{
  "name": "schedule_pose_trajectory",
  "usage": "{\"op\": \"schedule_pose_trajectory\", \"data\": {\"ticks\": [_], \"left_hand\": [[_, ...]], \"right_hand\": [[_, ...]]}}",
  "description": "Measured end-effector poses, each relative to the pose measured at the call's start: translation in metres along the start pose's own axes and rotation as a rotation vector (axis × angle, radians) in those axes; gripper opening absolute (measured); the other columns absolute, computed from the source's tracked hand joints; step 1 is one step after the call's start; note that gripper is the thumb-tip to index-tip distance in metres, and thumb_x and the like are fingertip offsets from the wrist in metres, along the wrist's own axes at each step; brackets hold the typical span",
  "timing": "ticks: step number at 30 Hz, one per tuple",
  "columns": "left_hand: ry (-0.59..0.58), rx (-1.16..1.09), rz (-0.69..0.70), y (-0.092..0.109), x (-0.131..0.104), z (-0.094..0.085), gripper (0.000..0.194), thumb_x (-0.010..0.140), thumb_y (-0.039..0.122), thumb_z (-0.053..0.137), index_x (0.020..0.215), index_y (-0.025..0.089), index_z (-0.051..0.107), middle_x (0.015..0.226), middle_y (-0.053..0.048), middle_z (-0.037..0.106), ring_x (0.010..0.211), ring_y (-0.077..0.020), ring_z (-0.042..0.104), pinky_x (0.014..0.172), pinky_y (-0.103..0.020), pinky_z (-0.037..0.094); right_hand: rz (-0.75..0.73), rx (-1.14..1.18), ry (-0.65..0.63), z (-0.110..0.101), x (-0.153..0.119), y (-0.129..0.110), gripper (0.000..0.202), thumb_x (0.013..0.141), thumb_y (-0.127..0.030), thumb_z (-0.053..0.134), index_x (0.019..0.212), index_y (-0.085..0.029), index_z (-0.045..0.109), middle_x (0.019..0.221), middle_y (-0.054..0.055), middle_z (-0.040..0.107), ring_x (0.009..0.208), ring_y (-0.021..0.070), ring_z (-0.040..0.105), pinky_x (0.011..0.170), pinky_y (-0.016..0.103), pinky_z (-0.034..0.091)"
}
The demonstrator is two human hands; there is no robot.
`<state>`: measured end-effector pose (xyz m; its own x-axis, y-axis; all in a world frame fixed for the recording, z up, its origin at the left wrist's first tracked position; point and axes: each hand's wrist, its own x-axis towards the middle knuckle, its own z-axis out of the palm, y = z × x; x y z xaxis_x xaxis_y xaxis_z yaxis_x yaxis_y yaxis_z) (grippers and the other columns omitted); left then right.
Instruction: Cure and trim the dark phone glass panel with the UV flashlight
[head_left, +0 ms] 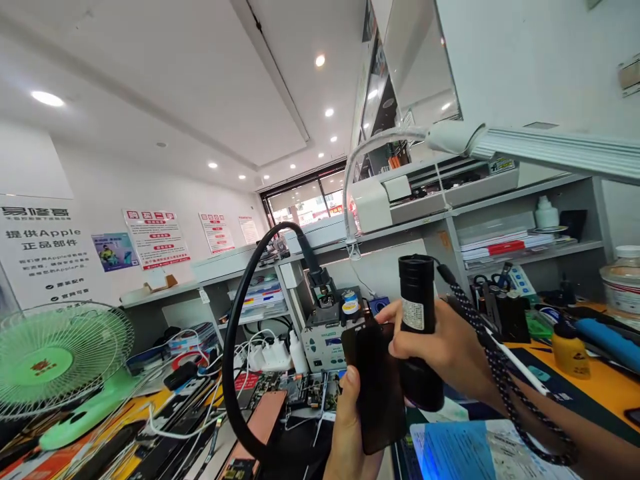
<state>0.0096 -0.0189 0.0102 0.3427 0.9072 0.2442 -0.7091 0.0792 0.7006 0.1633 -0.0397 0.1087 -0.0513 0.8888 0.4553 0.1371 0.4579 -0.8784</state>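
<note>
Clasping a dark phone [379,393] above the cluttered bench [603,393], the left hand [349,430] has its thumb along one edge; the phone should be light, stiff, slick and fragile, best held by its sides. Beside it, the right hand [445,347] wraps its fingers around a black flashlight [417,283], its label [413,315] illegible. Beyond, wall lettering [44,233] reads "提供Apple正品部件".
</note>
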Motion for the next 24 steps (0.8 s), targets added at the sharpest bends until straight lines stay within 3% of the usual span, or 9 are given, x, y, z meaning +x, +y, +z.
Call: {"op": "schedule_pose_trajectory", "data": {"ticks": [7, 13, 18, 24], "left_hand": [[-0.006, 0.015, 0.004, -0.004, 0.0, -0.004, 0.069, 0.072, 0.063, 0.076, 0.131, 0.027, 0.069, 0.121, -0.015, 0.073, 0.115, -0.043, 0.065, 0.09, -0.053, 0.055], [0.02, -0.015, -0.03, -0.01, 0.028, -0.001, 0.05, 0.075, 0.057, 0.073, 0.12, 0.035, 0.073, 0.109, -0.01, 0.077, 0.111, -0.043, 0.067, 0.083, -0.052, 0.055], [0.021, 0.008, -0.017, -0.011, 0.045, 0.0, 0.046, 0.076, 0.056, 0.074, 0.115, 0.031, 0.075, 0.105, -0.011, 0.077, 0.11, -0.0429, 0.067, 0.081, -0.052, 0.054], [0.025, 0.01, -0.07, -0.017, 0.067, 0.024, 0.04, 0.077, 0.055, 0.075, 0.106, 0.028, 0.076, 0.097, -0.012, 0.076, 0.104, -0.0437, 0.069, 0.079, -0.055, 0.054]], "right_hand": [[-0.07, -0.04, 0.038, -0.004, -0.001, -0.003, 0.009, 0.068, -0.022, 0.066, 0.059, -0.022, 0.064, 0.075, 0.004, 0.071, 0.082, 0.0254, 0.067, 0.077, 0.036, 0.052], [-0.094, -0.057, -0.004, -0.006, -0.003, -0.003, 0.006, 0.069, -0.021, 0.069, 0.067, -0.026, 0.066, 0.071, 0.004, 0.069, 0.076, 0.0283, 0.067, 0.068, 0.037, 0.053], [-0.089, -0.069, -0.009, -0.006, -0.004, -0.005, 0.012, 0.072, -0.025, 0.069, 0.062, -0.025, 0.064, 0.068, 0.004, 0.067, 0.077, 0.0286, 0.067, 0.071, 0.037, 0.054], [-0.079, -0.076, -0.005, -0.006, 0.001, -0.003, 0.016, 0.073, -0.024, 0.07, 0.059, -0.024, 0.064, 0.068, 0.004, 0.067, 0.075, 0.0261, 0.065, 0.068, 0.035, 0.053]]}}
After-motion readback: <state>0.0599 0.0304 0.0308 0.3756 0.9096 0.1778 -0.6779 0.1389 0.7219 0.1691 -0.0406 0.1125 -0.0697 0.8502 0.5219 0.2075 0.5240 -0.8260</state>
